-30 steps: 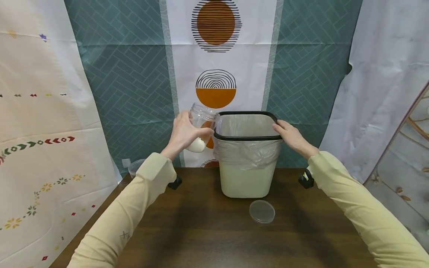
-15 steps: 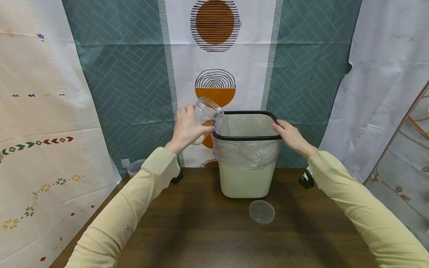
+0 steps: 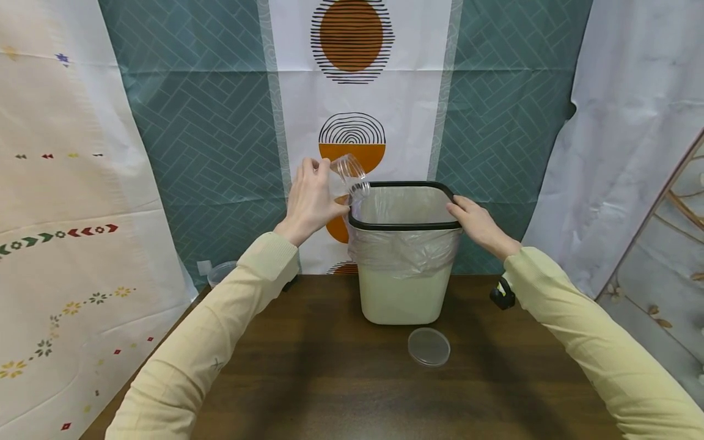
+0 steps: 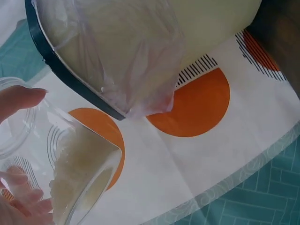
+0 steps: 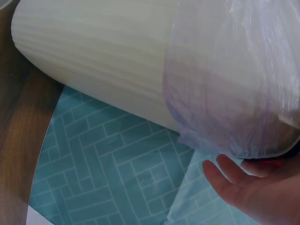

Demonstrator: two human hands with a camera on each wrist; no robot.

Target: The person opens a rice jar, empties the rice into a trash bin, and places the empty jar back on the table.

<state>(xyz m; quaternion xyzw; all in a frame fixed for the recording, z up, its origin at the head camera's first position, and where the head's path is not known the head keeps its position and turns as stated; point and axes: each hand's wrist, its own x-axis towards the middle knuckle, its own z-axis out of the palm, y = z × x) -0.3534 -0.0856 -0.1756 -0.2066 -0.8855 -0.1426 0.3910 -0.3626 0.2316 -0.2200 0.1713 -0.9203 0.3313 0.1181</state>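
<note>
My left hand (image 3: 312, 198) grips a clear plastic jar (image 3: 349, 174) from the side, its mouth tipped toward the bin. Pale white, grainy-looking contents (image 4: 79, 168) lie along the lower end of the jar in the left wrist view. The jar's mouth is over the left rim of a cream trash bin (image 3: 404, 293), lined with a thin translucent bag (image 3: 407, 253). On the bin's right rim, my right hand (image 3: 478, 223) holds the black edge with its foremost fingers; other fingers (image 5: 225, 180) hang outside, apart from the wall. The bin's bottom is hidden.
A clear round lid (image 3: 429, 347) lies on the brown wooden table (image 3: 352, 391) in front of the bin. Another clear container (image 3: 222, 272) stands at the far left, partly behind my sleeve. Patterned cloths (image 3: 203, 122) hang behind and on both sides.
My left hand has tilted the jar further, turning its mouth down toward the bin and shifting it slightly right. The right hand and the bin stay in place.
</note>
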